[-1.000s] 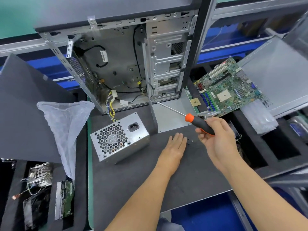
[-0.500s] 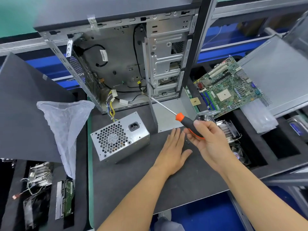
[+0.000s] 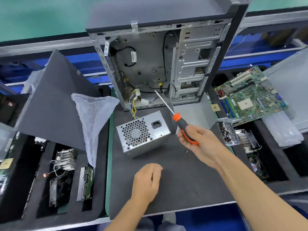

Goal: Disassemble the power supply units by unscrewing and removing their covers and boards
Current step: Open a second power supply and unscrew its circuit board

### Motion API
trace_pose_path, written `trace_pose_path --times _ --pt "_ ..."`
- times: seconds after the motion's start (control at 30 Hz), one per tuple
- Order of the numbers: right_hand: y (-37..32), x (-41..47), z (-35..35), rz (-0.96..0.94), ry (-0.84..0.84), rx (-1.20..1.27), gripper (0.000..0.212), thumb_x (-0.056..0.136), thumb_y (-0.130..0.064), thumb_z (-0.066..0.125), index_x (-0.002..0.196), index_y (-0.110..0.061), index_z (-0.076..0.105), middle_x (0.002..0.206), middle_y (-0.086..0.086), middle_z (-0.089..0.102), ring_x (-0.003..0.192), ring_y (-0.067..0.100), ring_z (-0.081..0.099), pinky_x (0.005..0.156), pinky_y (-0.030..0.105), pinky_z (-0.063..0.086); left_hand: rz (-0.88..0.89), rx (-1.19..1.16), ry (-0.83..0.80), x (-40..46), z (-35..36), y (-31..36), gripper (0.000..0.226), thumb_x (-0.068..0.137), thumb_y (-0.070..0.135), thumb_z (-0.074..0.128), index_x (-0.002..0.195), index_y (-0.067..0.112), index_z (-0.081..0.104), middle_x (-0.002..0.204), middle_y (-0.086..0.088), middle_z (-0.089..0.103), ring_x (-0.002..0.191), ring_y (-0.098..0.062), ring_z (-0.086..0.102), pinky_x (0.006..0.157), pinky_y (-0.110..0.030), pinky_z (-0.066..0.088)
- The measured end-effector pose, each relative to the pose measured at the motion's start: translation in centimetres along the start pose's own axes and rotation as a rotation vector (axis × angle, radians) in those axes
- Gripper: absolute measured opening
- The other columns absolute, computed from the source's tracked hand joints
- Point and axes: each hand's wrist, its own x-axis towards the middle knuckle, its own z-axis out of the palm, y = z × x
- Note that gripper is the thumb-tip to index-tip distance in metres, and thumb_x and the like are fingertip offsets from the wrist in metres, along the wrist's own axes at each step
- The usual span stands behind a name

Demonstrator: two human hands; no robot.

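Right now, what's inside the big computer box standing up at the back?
Inside the open computer case I see loose black cables, yellow wires and empty metal drive bays. Deeper corners are too dark to see.

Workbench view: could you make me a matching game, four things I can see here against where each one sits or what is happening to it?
Things:
1. screwdriver
2. power supply unit
3. motherboard
4. plastic bag

Places or states:
A. lying at the right, beyond the clear box of screws
B. gripped in the right hand, shaft pointing up toward the open case
C. draped at the left, beside the grey mat
D. resting on the grey mat, fan grille facing the camera

Pairs: 1-B, 2-D, 3-A, 4-C
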Motion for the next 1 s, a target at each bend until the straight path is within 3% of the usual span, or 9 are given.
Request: trace_pose_path --times 0.13,0.27,0.33,0.4,0.5,0.63,0.77,0.83,1.0 --pt "0.3 1.5 2.7 -0.133 0.184 -0.286 0.036 0.099 -0.039 0.055 0.095 -0.006 0.069 0.079 0.005 0.071 0.082 0.026 0.074 0.066 0.031 0.057 -0.555 -0.316 0.261 0.5 -2.4 -1.7 0.04 0.106 0.038 0.042 0.077 0.026 0.067 0.071 0.0 0.067 0.063 -0.009 0.059 0.066 -0.027 0.047" --pt "-0.2 3.0 4.7 -0.223 0.306 -0.715 0.045 0.089 -0.059 0.055 0.089 -0.015 0.066 0.074 -0.001 0.071 0.077 0.013 0.07 0.071 0.04 0.056 -1.054 -0.847 0.446 3.8 -5.3 -2.0 0.056 0.105 0.056 0.033 0.124 0.01 0.059 0.119 -0.014 0.067 0.091 -0.02 0.066 0.074 -0.036 0.052" --pt "-0.3 3.6 5.4 -0.188 0.287 -0.819 0.041 0.08 -0.058 0.068 0.08 -0.018 0.059 0.06 -0.008 0.059 0.057 0.008 0.053 0.055 0.034 0.045 -1.197 -1.1 0.375 5.1 -6.8 -1.4 0.075 0.098 0.068 0.038 0.148 0.013 0.04 0.139 -0.017 0.053 0.112 -0.034 0.061 0.086 -0.046 0.055" --pt "-0.3 4.3 5.9 -0.155 0.281 -0.825 0.036 0.077 -0.047 0.077 0.081 -0.017 0.058 0.058 -0.011 0.049 0.054 0.011 0.043 0.051 0.028 0.035 -1.247 -1.206 0.302 6.4 -7.9 -0.3 0.089 0.088 0.076 0.048 0.154 0.017 0.033 0.148 -0.022 0.042 0.124 -0.043 0.053 0.086 -0.051 0.055" --pt "0.0 4.7 6.4 -0.145 0.274 -0.83 0.029 0.079 -0.034 0.079 0.092 -0.015 0.061 0.075 -0.003 0.055 0.062 0.015 0.046 0.055 0.026 0.036 -1.223 -1.147 0.193 8.4 -8.6 1.2 0.085 0.078 0.083 0.054 0.141 0.027 0.051 0.14 -0.016 0.054 0.131 -0.043 0.047 0.085 -0.051 0.055" --pt "0.5 4.5 6.1 -0.214 0.268 -0.917 0.022 0.08 -0.026 0.076 0.088 -0.019 0.057 0.079 -0.001 0.058 0.062 0.012 0.046 0.056 0.026 0.036 -1.289 -1.175 0.2 9.5 -8.2 1.7 0.08 0.085 0.083 0.04 0.137 0.024 0.056 0.138 -0.015 0.059 0.135 -0.042 0.044 0.098 -0.061 0.046" --pt "0.2 4.3 5.4 -0.232 0.207 -0.973 0.021 0.079 -0.024 0.077 0.085 -0.024 0.057 0.072 -0.006 0.056 0.061 0.012 0.046 0.058 0.028 0.036 -1.234 -1.271 0.146 10.0 -8.1 2.1 0.048 0.094 0.057 0.056 0.119 0.018 0.07 0.106 -0.009 0.077 0.104 -0.032 0.071 0.092 -0.053 0.053" --pt "0.1 4.1 5.0 -0.231 0.187 -0.965 0.022 0.079 -0.023 0.078 0.086 -0.024 0.057 0.073 -0.006 0.057 0.063 0.013 0.047 0.06 0.029 0.037 -1.171 -1.275 0.112 10.0 -8.1 1.9 0.038 0.092 0.043 0.063 0.119 0.018 0.071 0.107 -0.009 0.077 0.096 -0.031 0.075 0.092 -0.053 0.055" --pt "0.5 3.5 4.2 -0.26 0.186 -0.915 0.025 0.078 -0.023 0.08 0.084 -0.03 0.057 0.066 -0.02 0.056 0.058 0.001 0.047 0.059 0.023 0.036 -1.021 -1.219 0.123 9.1 -7.7 1.0 0.048 0.091 0.057 0.064 0.115 0.017 0.072 0.11 -0.009 0.076 0.098 -0.03 0.074 0.08 -0.049 0.061"
